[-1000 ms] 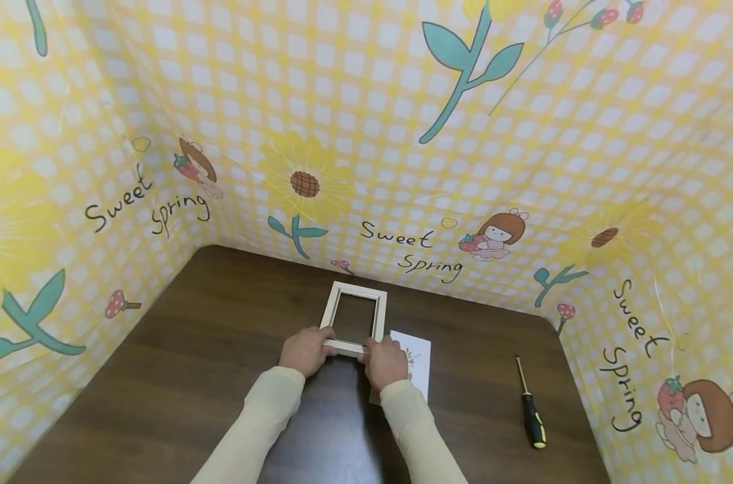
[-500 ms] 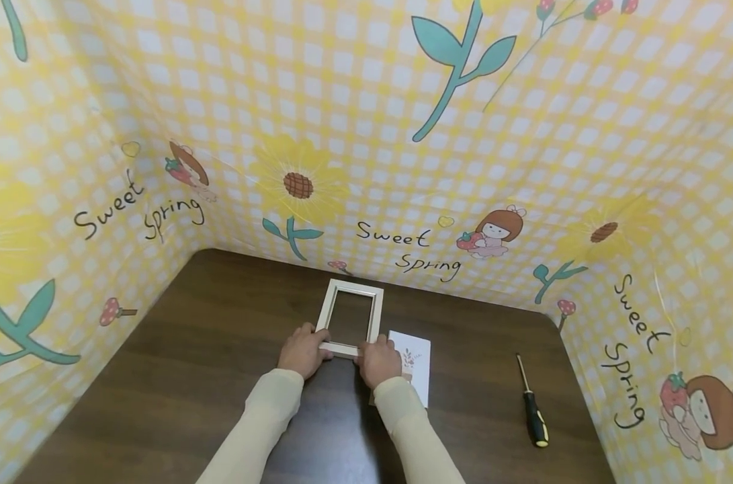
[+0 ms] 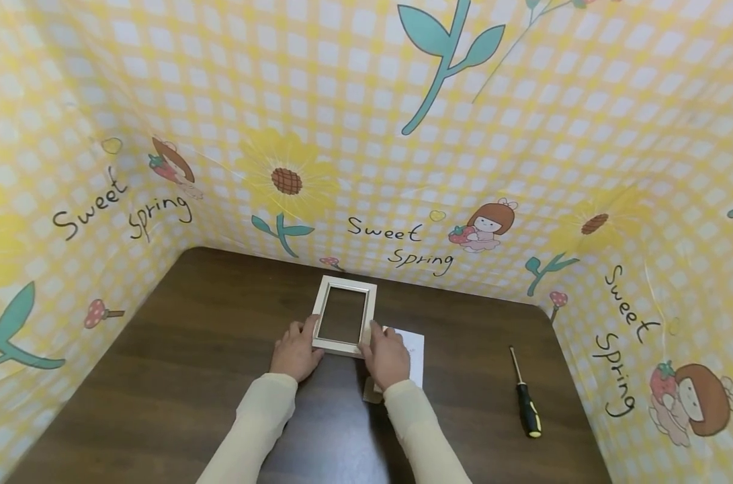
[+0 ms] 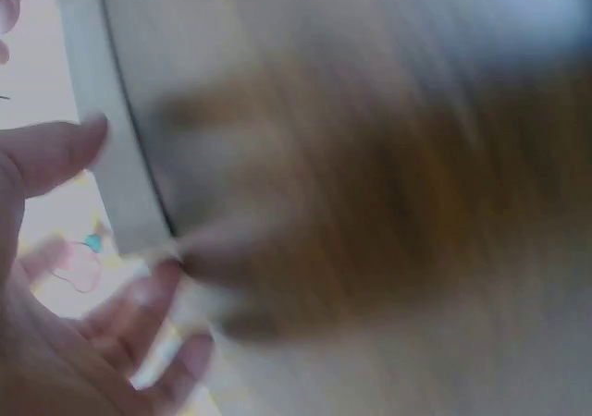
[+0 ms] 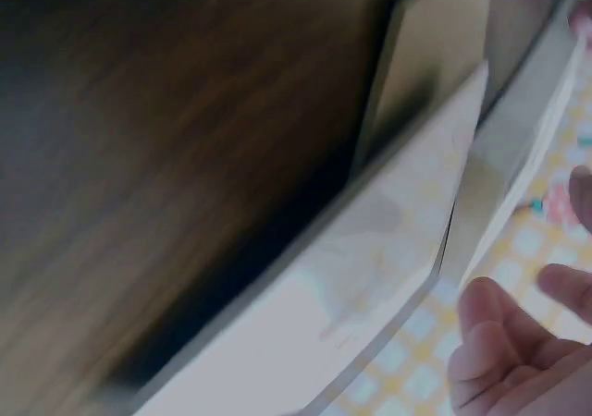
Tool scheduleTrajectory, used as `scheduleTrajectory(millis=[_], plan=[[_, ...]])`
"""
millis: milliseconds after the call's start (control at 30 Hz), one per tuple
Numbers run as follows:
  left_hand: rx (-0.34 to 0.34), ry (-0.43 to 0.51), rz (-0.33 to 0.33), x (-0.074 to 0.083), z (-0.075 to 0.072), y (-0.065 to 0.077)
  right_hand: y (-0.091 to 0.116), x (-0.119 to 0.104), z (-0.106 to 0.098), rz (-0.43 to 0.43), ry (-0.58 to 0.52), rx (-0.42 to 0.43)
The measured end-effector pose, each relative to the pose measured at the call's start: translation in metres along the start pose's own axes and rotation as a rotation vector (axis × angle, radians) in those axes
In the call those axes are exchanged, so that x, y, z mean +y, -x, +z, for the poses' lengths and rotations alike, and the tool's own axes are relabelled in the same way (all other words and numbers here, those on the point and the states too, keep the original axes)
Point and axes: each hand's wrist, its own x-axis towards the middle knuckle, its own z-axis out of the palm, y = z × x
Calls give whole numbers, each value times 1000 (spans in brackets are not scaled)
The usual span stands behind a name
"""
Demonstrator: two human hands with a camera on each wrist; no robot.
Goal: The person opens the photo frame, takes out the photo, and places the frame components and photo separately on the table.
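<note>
A white rectangular picture frame [image 3: 349, 282] with a bare opening lies flat on the dark wooden table [image 3: 179, 376]. At its lower left corner is my left hand [image 3: 296, 351], fingers loosely spread; in the left wrist view, thumb and fingertips touch or nearly touch the frame's edge [image 4: 116, 180]. My right hand [image 3: 387, 357] is at the lower right corner, its fingers loosely bent; the right wrist view shows them close beside the frame [image 5: 518, 129]. Partly under that hand lies a white printed card [image 3: 416, 356], overlapping a brown board [image 3: 373, 391].
A screwdriver [image 3: 528, 403] with a black and yellow handle lies on the right side of the table. A yellow checked cloth [image 3: 366, 168] with flower prints stands as a wall along the back and both sides.
Both hands held the frame's lower edge earlier; now their fingers have loosened and spread to its lower corners. The right hand covers more of the card. The view has shifted slightly.
</note>
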Motion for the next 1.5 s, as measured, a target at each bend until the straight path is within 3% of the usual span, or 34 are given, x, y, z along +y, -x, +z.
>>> scheduleTrajectory(millis=[100, 167, 233, 300, 367, 433, 533, 667, 833, 1167, 1500], plan=[[137, -14, 30, 11, 5, 5, 4, 17, -11, 98, -49, 31], [218, -12, 91, 21, 10, 8, 9, 30, -19, 181, -59, 13], [235, 2, 164, 32, 15, 13, 15, 43, -25, 257, -55, -20], [174, 32, 227, 45, 20, 19, 21, 53, -30, 324, -66, -66], [70, 63, 265, 58, 26, 27, 27, 60, -32, 374, -95, -114], [-37, 82, 267, 72, 31, 35, 34, 64, -34, 411, -144, -154], [-113, 86, 248, 90, 39, 46, 44, 66, -31, 446, -219, -204], [-112, 75, 182, 103, 48, 55, 53, 66, -25, 444, -268, -217], [-96, 121, 103, 108, 55, 57, 57, 65, -24, 425, -283, -200], [-123, 183, 61, 111, 58, 70, 76, 64, -35, 425, -316, -196], [-118, 148, 91, 117, 48, 95, 105, 57, -43, 439, -303, -182]])
